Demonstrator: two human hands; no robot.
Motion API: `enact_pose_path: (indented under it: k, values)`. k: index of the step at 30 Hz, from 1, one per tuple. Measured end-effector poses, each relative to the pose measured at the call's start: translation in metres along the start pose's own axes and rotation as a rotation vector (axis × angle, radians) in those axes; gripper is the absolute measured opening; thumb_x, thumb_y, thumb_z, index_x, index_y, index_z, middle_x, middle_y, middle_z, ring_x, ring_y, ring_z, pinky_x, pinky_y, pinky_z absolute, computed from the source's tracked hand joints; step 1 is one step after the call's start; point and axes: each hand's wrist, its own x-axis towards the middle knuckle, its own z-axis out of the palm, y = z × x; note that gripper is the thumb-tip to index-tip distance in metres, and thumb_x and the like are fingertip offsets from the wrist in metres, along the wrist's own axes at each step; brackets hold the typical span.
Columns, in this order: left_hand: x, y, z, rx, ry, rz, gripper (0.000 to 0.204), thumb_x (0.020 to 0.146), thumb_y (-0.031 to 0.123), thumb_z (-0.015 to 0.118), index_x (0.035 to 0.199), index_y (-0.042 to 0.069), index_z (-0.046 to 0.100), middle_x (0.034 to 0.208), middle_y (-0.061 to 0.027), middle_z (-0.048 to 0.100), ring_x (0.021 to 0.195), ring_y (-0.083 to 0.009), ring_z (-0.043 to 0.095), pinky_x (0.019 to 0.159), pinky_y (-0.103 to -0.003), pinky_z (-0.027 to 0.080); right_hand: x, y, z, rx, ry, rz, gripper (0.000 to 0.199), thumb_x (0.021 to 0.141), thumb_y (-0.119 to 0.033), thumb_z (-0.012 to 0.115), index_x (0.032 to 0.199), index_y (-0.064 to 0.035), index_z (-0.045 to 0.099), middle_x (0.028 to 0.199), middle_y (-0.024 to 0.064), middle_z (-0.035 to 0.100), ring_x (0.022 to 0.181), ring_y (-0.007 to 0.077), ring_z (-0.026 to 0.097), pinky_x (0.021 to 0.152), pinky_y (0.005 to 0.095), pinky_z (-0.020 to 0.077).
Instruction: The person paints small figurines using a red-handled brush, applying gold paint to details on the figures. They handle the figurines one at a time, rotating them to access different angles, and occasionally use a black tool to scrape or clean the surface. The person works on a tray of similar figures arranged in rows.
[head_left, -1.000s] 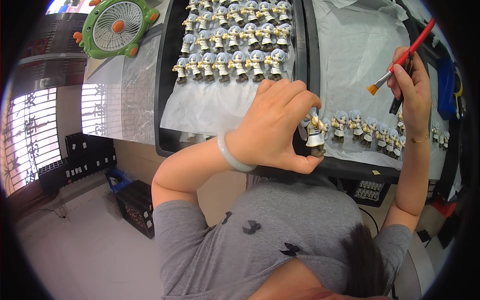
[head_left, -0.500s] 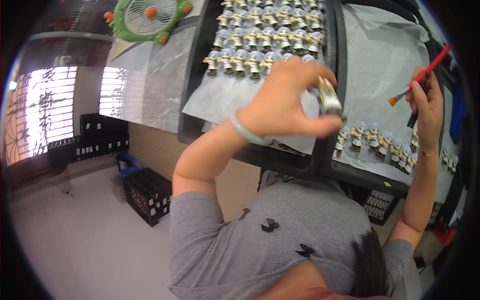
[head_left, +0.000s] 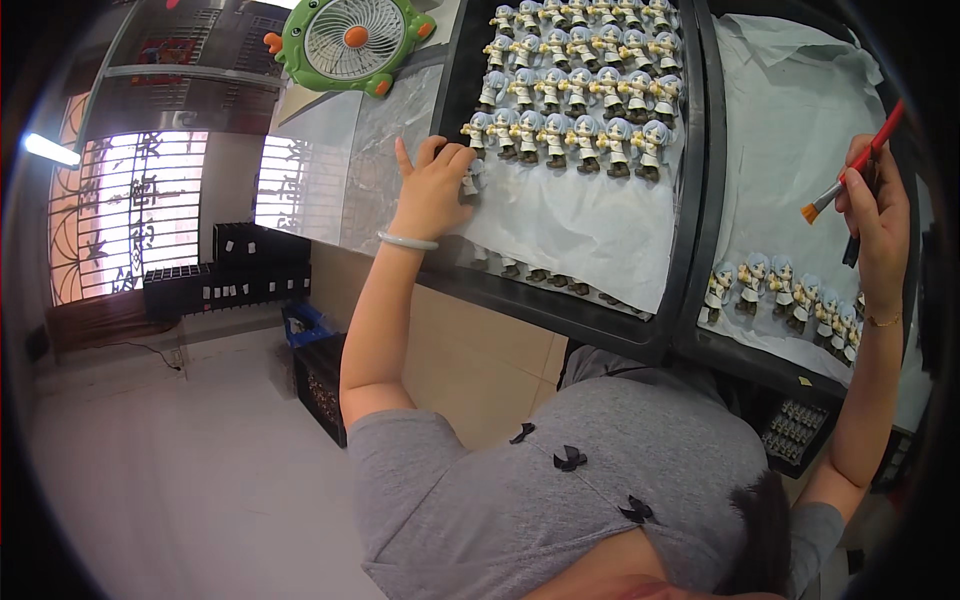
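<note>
At the left edge of the left black tray point(head_left: 640, 338), my left hand point(head_left: 430, 200) is closed around a small figurine point(head_left: 473, 181), partly hidden by the fingers. That figurine lies on the white paper, just below several rows of matching figurines point(head_left: 556, 140) with pale blue hair, white clothes and dark boots. My right hand point(head_left: 876, 215), raised above the right tray point(head_left: 705, 190), grips a red-handled paintbrush point(head_left: 824, 203) with orange-tipped bristles. A dark, slim object point(head_left: 851, 250) also sticks out below that hand; I cannot tell its kind.
More figurines point(head_left: 780, 285) stand or lie along the near side of the right tray, on white paper point(head_left: 790, 130). A green fan point(head_left: 355, 45) sits at the back left. Black crates point(head_left: 320, 385) are on the floor to the left, and another figurine tray point(head_left: 795, 432) shows below the table.
My left hand has swung left from the divide between the trays, carrying the figurine to the left tray's left side. The view has shifted slightly; my right hand still holds the paintbrush.
</note>
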Motion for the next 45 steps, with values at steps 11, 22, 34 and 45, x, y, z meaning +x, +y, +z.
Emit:
enact_pose_path:
  k: [11,22,34,45]
  values:
    - [-0.009,-0.005,0.005,0.115,-0.013,0.016,0.064,0.052,0.012,0.072,0.112,0.019,0.048,0.118,0.0019,0.042,0.122,-0.0257,0.025,0.097,-0.062,0.004,-0.001,-0.008,0.001,0.013,0.001,-0.026,0.023,0.085,-0.018,0.047,0.101,-0.0018,0.048,0.072,-0.0035,0.044,0.058,-0.0014,0.041,0.045,0.0125,0.0276]
    - [0.039,0.104,-0.072,-0.275,0.132,0.315,0.062,0.064,0.005,0.064,0.121,0.012,0.042,0.116,-0.0101,0.046,0.116,-0.0296,0.037,0.096,-0.048,0.026,0.002,-0.017,0.007,0.146,0.188,-0.132,0.007,0.081,-0.010,0.048,0.084,-0.0041,0.048,0.062,-0.0014,0.047,0.048,0.0020,0.041,0.041,0.0144,0.0293]
    - [0.101,0.285,-0.053,-0.193,-0.323,0.817,0.019,0.070,0.003,0.050,0.089,0.000,0.053,0.076,-0.0111,0.056,0.061,-0.0272,0.058,0.059,-0.035,0.048,0.009,-0.027,-0.003,0.204,0.205,0.025,0.004,0.077,-0.005,0.048,0.080,-0.0037,0.046,0.064,-0.0004,0.047,0.052,0.0045,0.044,0.045,0.0166,0.0335]
    - [0.054,0.185,-0.079,-2.044,-0.466,0.163,0.045,0.089,0.027,0.036,0.126,0.003,0.029,0.103,-0.0105,0.049,0.083,-0.0193,0.050,0.071,-0.034,0.041,0.004,-0.012,0.010,0.251,0.151,-0.069,0.011,0.082,-0.013,0.048,0.085,-0.0028,0.048,0.064,-0.0005,0.047,0.052,0.0027,0.040,0.048,0.0161,0.0320]
